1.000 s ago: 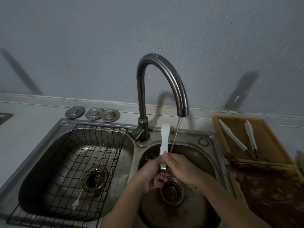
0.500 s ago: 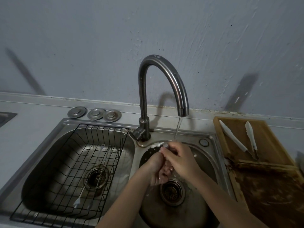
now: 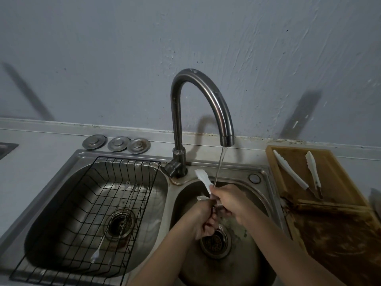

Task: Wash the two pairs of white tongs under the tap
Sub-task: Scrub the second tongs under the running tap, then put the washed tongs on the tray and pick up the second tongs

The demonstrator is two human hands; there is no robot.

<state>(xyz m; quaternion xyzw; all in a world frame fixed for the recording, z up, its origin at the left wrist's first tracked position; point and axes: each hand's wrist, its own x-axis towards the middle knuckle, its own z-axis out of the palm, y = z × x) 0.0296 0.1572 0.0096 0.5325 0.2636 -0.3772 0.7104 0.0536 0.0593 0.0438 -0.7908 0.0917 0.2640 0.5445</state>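
Tongs in hand: one pair of white tongs [image 3: 203, 179] is being held over the right sink basin [image 3: 255, 195], its white tips poking up and to the left of the hands, just beside the water stream [image 3: 219, 168].
Left hand [image 3: 203, 220]: its grip is clenching around the lower, metal end of the tongs, low over the drain.
Right hand [image 3: 231, 200]: its grip is closing over the tongs' middle, just above the left hand; it appears to be rubbing them.
Tap [image 3: 201, 112]: it is running, and the water is landing at the hands.
Second pair: the other white tongs [image 3: 299, 177] are lying spread open on the wooden board [image 3: 334, 174] on the table to the right, well apart from the water.
Done so far: the first pair is judged to be mid-wash; whether it is clean cannot be told.
Left to do: finishing this pair, then washing the pair that is waiting on the board.
Left basin: a wire rack [image 3: 86, 207] is sitting there with thin utensils in it.
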